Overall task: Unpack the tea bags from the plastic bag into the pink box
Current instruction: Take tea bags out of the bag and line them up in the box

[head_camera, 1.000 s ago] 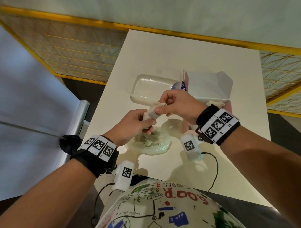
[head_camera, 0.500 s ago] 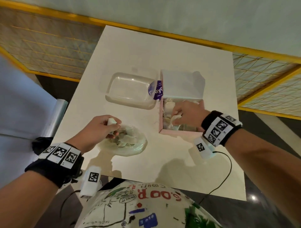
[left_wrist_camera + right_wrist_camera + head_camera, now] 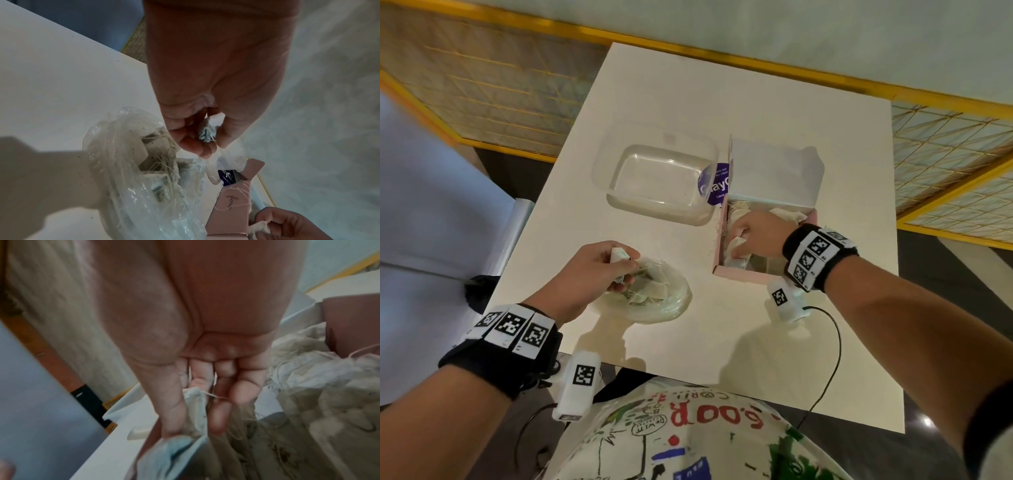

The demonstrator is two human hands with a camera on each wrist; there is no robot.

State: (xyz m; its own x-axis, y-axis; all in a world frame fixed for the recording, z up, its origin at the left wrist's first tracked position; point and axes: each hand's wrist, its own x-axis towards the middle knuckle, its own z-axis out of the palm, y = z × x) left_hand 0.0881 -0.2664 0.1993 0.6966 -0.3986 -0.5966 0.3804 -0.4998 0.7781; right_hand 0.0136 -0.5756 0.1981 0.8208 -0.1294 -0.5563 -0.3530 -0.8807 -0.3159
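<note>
Right hand sank deeper, hiding pink box contents; grip blurred.

Since 1.0 s ago: hands, then together over the clear plastic bag, have separated. Right hand moved into the open pink cardboard box, pinching a white tea bag. Left hand dropped to the bag mouth, gripping another small white tea bag.

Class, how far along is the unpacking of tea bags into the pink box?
Partly done. Several tea bags already lie in the pink box. The right hand is placing one there; the left hand pinches another over the plastic bag, which holds more.
</note>
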